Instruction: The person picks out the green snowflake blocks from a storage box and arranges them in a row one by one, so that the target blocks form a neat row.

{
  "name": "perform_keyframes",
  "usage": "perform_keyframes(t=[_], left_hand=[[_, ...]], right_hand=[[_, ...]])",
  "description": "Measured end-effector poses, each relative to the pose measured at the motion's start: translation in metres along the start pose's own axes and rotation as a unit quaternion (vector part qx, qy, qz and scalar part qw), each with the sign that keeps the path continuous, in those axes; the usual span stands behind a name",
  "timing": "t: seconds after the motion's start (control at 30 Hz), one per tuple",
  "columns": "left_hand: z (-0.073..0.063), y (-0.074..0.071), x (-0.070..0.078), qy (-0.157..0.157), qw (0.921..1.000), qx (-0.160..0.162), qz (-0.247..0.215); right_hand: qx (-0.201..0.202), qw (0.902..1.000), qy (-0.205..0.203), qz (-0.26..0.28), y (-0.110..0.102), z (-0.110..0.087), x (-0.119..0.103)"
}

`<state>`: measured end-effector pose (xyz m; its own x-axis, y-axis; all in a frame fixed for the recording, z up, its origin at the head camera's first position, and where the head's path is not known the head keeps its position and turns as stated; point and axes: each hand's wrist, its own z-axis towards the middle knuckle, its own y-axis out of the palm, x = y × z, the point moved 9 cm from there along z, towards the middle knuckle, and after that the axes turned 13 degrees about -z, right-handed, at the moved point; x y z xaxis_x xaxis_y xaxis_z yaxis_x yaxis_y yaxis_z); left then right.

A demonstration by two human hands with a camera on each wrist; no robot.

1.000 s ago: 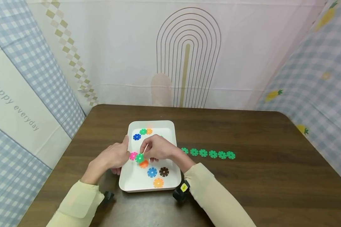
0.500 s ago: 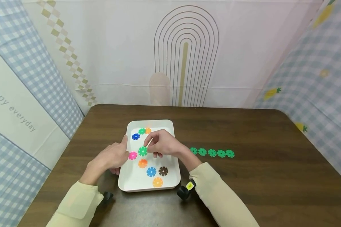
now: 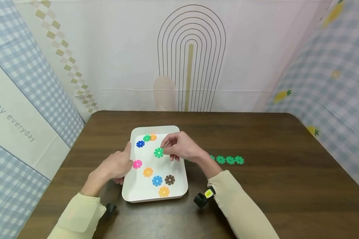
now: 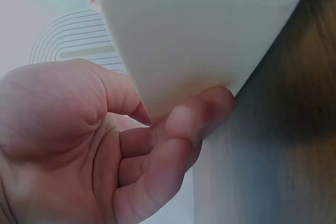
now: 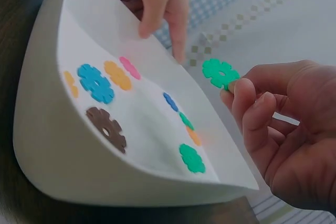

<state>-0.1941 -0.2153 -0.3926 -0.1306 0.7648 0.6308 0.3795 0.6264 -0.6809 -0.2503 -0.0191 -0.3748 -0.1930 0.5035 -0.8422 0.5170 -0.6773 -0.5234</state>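
A green notched plastic disc (image 3: 158,152), flower-shaped, is pinched between the thumb and fingertips of my right hand (image 3: 182,146), above the white tray (image 3: 137,191). My left hand (image 3: 116,164) grips the tray's left side; in the left wrist view the fingers (image 4: 181,121) curl under its edge. Inside lie a pink disc (image 3: 137,164), a light blue disc (image 3: 157,181), a brown disc (image 3: 169,180), a dark blue disc (image 3: 140,144) and several orange and green ones. One green disc (image 5: 192,158), shown in the right wrist view, is hidden behind my right hand in the head view.
Right of the tray, a row of several green discs (image 3: 230,160) lies on the dark wooden table (image 3: 257,192), partly covered by my right forearm. A patterned white cloth (image 3: 122,66) hangs behind the table, with checked cloth at both sides.
My right hand has lifted the green disc off the orange and pink ones and carried it right and away from me. My left hand keeps its grip on the tray.
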Motion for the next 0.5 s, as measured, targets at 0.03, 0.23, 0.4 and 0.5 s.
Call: perform_keyframes(t=[0.03,0.23,0.4,0.5], left_hand=[[0.0,0.0,0.0,-0.001,1.0,0.001,-0.003],[0.001,0.0,-0.001,-0.001,0.9999,0.002,-0.012],[0.001,0.0,-0.001,-0.003,1.0,0.0,-0.008],[0.002,0.0,-0.003,-0.013,0.9998,0.004,-0.017]], right_hand=[[0.004,1.0,0.0,0.003,-0.003,-0.002,0.001],[0.035,0.9992,0.007,0.02,-0.029,-0.015,0.017],[0.059,0.9979,0.007,0.026,-0.046,-0.026,0.032],[0.07,0.9969,0.017,0.03,-0.056,-0.033,0.043]])
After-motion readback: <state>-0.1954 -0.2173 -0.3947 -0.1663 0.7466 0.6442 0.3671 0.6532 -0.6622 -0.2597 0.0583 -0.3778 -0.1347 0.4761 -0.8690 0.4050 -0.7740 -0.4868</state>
